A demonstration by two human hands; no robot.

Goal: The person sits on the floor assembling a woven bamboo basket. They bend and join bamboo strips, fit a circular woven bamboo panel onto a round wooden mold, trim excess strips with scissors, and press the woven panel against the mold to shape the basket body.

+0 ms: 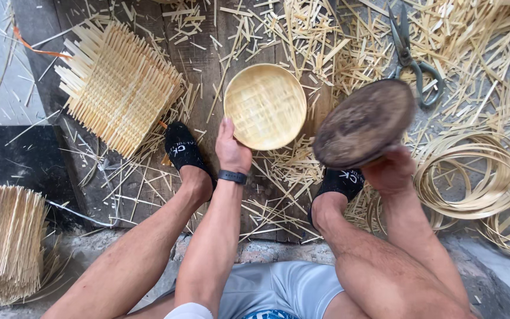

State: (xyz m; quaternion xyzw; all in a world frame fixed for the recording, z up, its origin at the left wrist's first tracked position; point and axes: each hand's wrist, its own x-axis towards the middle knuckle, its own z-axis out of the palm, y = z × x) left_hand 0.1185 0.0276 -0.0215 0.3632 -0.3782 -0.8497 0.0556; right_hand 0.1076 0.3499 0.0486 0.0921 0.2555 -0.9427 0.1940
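On the plank floor, seen from the head camera, 1 round woven bamboo tray [265, 106] lay between 2 black-socked feet; the left hand [231, 150] gripped its near rim. The right hand [389, 171] held 1 dark round wooden mould [364, 123] aloft. 1 pair of scissors [411, 59] lay beyond, 1 woven mat [119, 85] left. Right-side bamboo hoops [473, 174] ran off-frame.
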